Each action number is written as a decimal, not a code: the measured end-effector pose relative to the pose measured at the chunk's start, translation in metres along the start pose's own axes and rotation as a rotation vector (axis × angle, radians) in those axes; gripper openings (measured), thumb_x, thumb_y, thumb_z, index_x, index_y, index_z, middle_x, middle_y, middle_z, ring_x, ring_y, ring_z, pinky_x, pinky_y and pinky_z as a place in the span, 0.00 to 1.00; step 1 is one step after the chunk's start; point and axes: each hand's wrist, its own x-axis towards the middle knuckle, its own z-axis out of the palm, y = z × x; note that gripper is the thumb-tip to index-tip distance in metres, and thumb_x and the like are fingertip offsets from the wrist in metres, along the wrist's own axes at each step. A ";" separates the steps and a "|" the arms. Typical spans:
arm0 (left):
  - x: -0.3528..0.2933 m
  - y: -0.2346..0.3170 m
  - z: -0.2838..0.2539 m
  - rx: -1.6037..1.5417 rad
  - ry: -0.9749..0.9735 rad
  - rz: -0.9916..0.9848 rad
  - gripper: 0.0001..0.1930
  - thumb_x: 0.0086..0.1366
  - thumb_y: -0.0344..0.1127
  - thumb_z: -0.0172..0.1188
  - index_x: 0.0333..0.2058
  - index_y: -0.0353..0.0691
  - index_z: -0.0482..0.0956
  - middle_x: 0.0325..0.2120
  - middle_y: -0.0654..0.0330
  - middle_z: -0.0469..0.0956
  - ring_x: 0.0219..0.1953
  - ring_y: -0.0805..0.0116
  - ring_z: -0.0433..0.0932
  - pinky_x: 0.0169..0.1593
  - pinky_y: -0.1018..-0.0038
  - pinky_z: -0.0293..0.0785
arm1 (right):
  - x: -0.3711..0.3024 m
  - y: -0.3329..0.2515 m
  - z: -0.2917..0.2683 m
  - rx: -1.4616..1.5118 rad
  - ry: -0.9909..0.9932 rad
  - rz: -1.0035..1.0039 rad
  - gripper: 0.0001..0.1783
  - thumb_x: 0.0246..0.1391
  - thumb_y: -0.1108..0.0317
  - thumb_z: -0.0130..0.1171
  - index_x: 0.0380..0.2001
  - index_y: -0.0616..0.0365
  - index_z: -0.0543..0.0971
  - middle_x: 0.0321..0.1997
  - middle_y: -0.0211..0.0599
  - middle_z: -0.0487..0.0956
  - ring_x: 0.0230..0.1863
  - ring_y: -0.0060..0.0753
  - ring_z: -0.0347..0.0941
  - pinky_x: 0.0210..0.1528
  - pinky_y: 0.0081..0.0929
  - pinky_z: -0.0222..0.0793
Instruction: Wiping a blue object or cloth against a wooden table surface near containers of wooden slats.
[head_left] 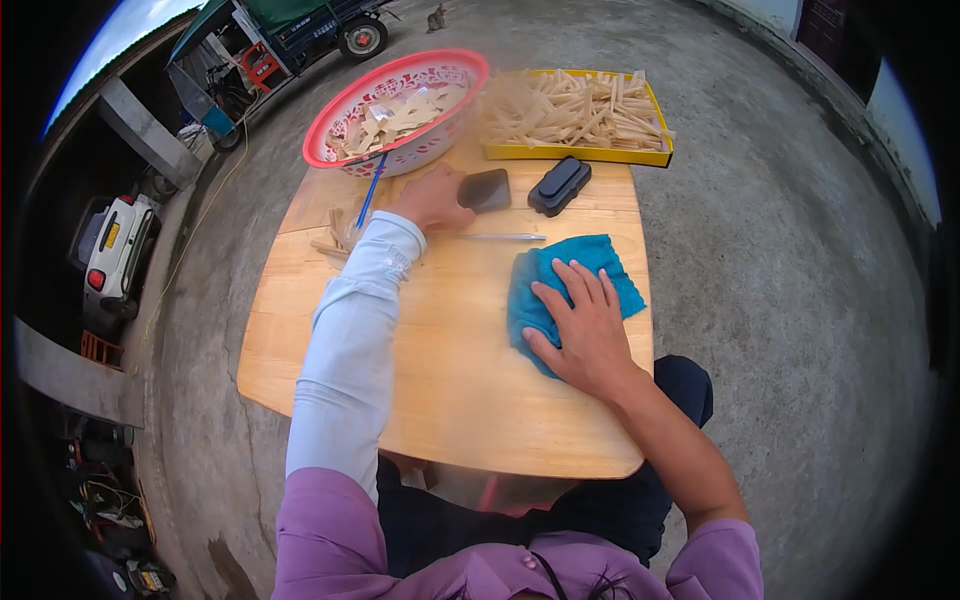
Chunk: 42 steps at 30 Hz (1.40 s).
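Observation:
My left hand (pixel 438 198), at the end of a pale blue sleeve, reaches to the far part of the wooden table (pixel 440 350). Its fingers close on the left edge of a dark, flat rectangular thing (pixel 487 191), whose kind I cannot make out. A blue-green cloth (pixel 620 262) lies at the table's right side. On top of it rests my right hand (pixel 580 325), flat with the fingers spread. A thin silver rod (pixel 505 237), perhaps a pen, lies between the hands. Close to my left wrist is a thin blue stick (pixel 371 190), leaning toward the basin.
A red-rimmed patterned basin (pixel 315 130) with pale flat pieces stands far left. Beside it a yellow tray (pixel 590 154) holds several pale sticks. A black case (pixel 560 186) lies before the tray; loose strips (pixel 335 243) lie left. A cart (pixel 300 40) and white car (pixel 120 250) stand beyond.

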 end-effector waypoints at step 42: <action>-0.286 0.017 0.030 -0.507 0.259 0.165 0.18 0.64 0.39 0.56 0.49 0.37 0.71 0.45 0.49 0.72 0.47 0.48 0.72 0.51 0.60 0.69 | -0.026 -0.134 0.050 -0.006 -0.327 -0.426 0.35 0.56 0.55 0.55 0.61 0.64 0.62 0.67 0.64 0.54 0.70 0.63 0.47 0.70 0.57 0.39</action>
